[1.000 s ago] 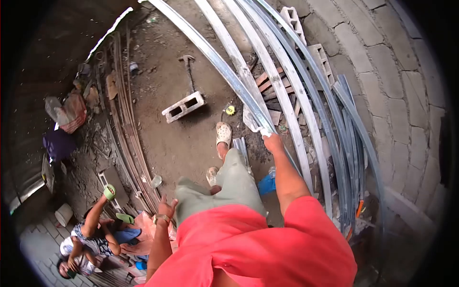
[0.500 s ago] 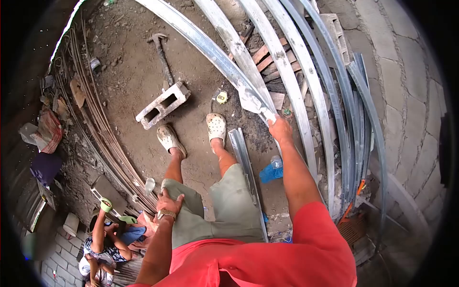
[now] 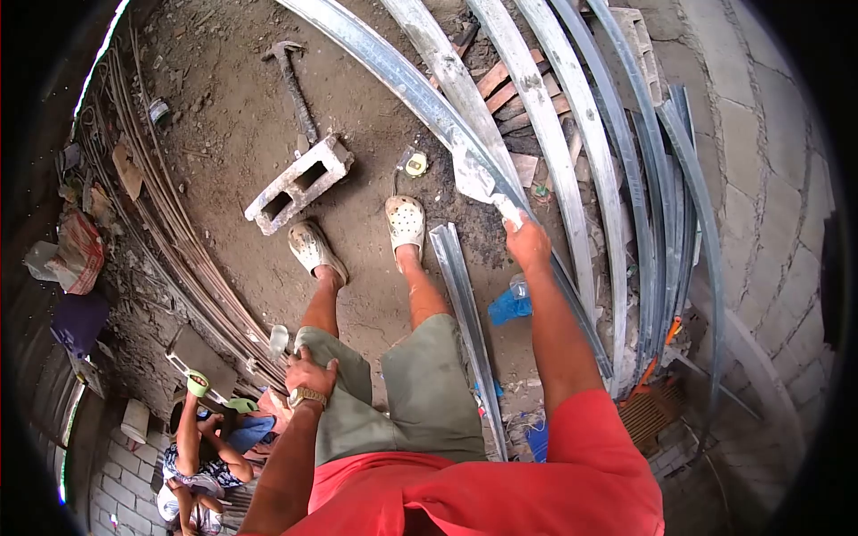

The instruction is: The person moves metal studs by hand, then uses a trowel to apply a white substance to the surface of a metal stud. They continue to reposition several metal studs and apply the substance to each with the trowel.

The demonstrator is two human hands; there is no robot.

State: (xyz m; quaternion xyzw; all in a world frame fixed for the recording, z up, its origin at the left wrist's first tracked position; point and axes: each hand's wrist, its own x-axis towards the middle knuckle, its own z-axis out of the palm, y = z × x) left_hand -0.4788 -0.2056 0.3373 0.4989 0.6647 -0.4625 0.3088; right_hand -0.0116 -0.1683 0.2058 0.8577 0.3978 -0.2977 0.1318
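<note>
My right hand (image 3: 529,242) is closed round the pale handle of a trowel (image 3: 473,179), whose blade lies over or just above a long metal channel (image 3: 393,79). My left hand (image 3: 311,375) rests on the thigh of my green shorts (image 3: 344,406), fingers bent and slightly apart, with nothing seen in it. On the dirt ahead of my shoes lies a hollow concrete block (image 3: 299,184). A hammer (image 3: 297,92) stretches away beyond the block. The yellow tape measure (image 3: 416,163) sits on the ground between the block and the trowel.
Long metal channels (image 3: 590,152) curve down the right side, with broken wood strips (image 3: 518,89) beneath. A short channel (image 3: 466,330) lies by my right leg, near blue plastic (image 3: 509,306). Thin rods (image 3: 179,241) run along the left. Another person (image 3: 201,447) is at the lower left.
My right hand and the trowel have shifted slightly, and the trowel blade shows more clearly beside the channel. The view has moved a little. My left hand stays on the thigh.
</note>
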